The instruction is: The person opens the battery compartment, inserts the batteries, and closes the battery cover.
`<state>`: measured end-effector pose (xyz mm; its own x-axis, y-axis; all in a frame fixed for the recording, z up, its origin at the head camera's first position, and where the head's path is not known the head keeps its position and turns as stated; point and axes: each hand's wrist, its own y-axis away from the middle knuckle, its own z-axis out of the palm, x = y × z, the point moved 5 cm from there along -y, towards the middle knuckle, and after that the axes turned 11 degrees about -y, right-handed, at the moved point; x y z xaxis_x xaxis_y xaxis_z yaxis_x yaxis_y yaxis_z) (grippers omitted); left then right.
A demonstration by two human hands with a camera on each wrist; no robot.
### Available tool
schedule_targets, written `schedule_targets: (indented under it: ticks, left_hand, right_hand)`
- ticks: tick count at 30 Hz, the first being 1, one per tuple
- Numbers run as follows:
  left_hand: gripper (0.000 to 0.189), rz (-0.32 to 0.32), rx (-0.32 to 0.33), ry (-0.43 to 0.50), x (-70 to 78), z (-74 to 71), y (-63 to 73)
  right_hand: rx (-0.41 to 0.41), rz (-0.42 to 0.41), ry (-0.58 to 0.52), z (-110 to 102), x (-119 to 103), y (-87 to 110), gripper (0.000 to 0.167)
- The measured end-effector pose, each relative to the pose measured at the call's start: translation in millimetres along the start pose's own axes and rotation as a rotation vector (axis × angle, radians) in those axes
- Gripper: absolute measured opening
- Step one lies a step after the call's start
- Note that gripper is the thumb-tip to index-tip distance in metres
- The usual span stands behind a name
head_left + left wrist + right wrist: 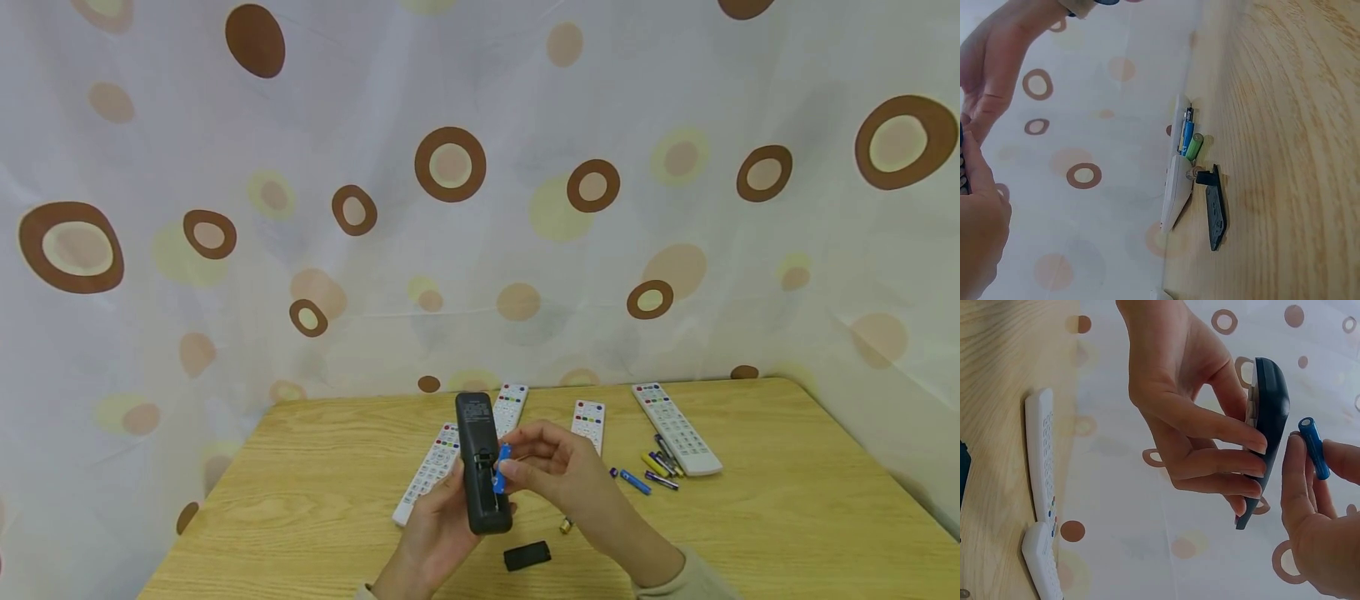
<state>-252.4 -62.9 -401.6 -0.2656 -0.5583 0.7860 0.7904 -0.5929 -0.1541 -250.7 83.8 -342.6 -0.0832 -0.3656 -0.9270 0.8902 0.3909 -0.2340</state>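
My left hand holds a black remote control upright above the table, its back toward the head camera. The battery compartment in that back is uncovered. Between the thumb and fingers of my right hand is a blue battery, overlapping the compartment in the head view. From the right wrist, a gap shows between the blue battery and the remote, and the left fingers wrap the remote's edge. A black battery cover lies on the table below the hands.
White remotes lie on the wooden table: one left of the hands, another behind them, a third behind the right hand. Farther right, several loose batteries lie near another white remote. A patterned curtain hangs behind.
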Motion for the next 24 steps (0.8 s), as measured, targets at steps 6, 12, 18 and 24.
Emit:
schedule_targets:
  ticks: [6, 12, 18, 24]
  left_hand:
    - [0.044, 0.004, -0.012, 0.012, -0.3, 1.1, 1.5]
    - [0.047, -0.004, -0.006, 0.021, 0.0, 2.1, 2.1]
    - [0.046, 0.013, -0.009, 0.013, 0.9, 1.2, 2.0]
    - [0.046, 0.015, -0.015, 0.010, 0.1, -1.0, 1.7]
  right_hand:
    - [0.001, -0.036, 0.089, 1, -1, -0.9, 0.036]
    - [0.038, -0.142, 0.184, 1, -1, 2.0, 0.024]
    - [0.027, -0.368, 0.374, 11, -8, 7.9, 0.015]
    - [0.004, -0.574, 0.547, 25, -15, 16.1, 0.020]
